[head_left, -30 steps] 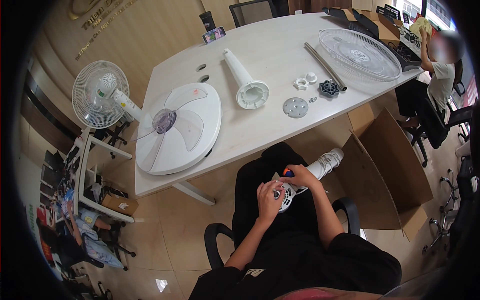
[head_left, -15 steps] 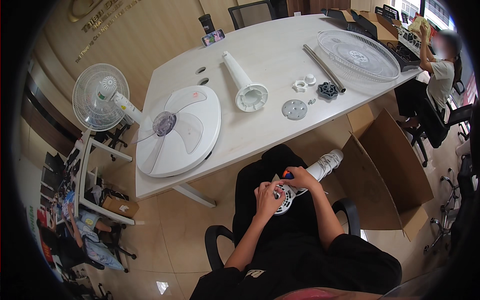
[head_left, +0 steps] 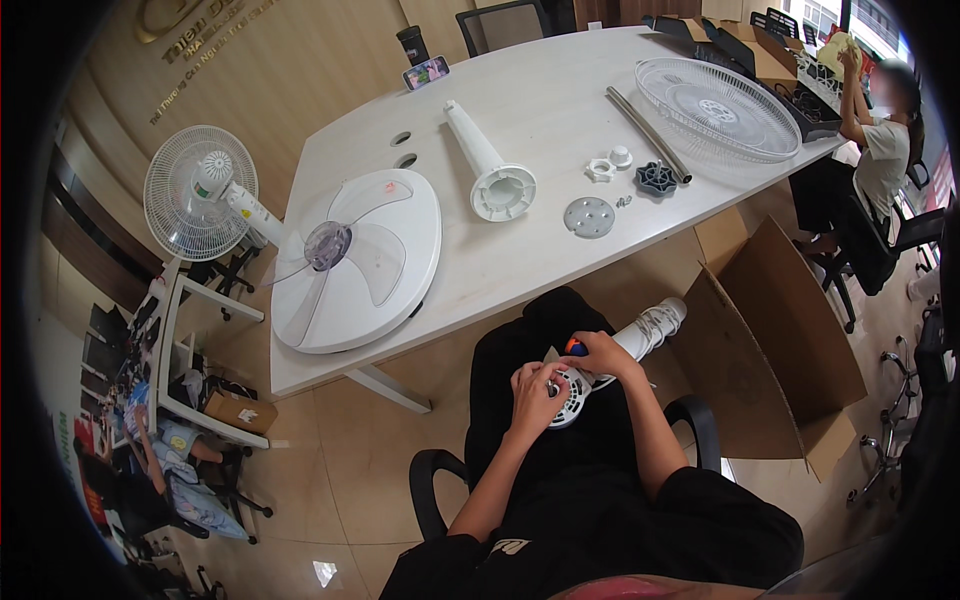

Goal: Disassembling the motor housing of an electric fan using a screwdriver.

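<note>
White slotted motor [head_left: 572,410] sits on the lap [head_left: 497,365], presumably for steady support. Left hand [head_left: 537,394] bends over its middle; can't tell whether it grips. Right hand [head_left: 606,356] curls round an orange-blue handle [head_left: 576,347]. Beyond, disc [head_left: 588,217] and knob [head_left: 656,180] lie near the table [head_left: 560,120] edge, likely for easy reach; grille [head_left: 718,110] farther, probably out of the way.

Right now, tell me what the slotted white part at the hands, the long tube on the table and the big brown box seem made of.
Slotted white part: probably moulded plastic, smooth, evenly white.
Long tube: likely polished metal, given bright lengthwise highlights.
Big brown box: apparently cardboard, matte, with creased flaps.
</note>
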A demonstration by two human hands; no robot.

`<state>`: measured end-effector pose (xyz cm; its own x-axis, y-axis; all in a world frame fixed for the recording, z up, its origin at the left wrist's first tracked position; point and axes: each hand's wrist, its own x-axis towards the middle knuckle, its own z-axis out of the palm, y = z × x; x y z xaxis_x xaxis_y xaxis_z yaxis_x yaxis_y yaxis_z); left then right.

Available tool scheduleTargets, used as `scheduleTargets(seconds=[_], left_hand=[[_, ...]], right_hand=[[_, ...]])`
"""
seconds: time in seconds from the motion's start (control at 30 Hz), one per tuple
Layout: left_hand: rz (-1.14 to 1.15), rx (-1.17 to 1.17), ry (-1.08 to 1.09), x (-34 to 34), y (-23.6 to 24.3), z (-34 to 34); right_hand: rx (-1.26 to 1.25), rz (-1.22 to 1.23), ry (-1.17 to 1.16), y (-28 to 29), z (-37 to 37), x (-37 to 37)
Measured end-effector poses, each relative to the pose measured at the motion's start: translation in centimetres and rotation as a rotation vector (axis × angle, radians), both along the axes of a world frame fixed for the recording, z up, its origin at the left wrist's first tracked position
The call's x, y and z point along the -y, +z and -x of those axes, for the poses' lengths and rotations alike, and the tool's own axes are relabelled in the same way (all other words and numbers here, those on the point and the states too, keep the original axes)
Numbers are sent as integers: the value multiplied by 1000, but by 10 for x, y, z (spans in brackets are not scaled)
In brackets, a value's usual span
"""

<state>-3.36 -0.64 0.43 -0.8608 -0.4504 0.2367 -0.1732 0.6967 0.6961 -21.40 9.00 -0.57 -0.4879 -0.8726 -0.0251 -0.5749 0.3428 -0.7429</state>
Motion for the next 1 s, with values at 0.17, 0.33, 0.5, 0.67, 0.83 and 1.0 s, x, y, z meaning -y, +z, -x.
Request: scheduleTargets(seconds=[0.17, 0.33, 0.5, 0.67, 0.83, 1.0], left_hand=[[-28, -92, -61, -3, 0, 3], [-120, -277, -115, 3, -2, 3], [-308, -354, -85, -1, 1, 3], [-159, -484, -119, 8, 24, -1], [-131, -596, -155, 34, 86, 34], [8, -493, -261, 49, 161, 133]], right_hand=[[-10, 10, -17, -4, 2, -5], [31, -29, -21, 5, 1, -1], [31, -41, -30, 5, 0, 1], [43, -60, -6, 4, 0, -1], [69, -52, -20, 1, 0, -3], [91, -70, -10, 8, -2, -1]])
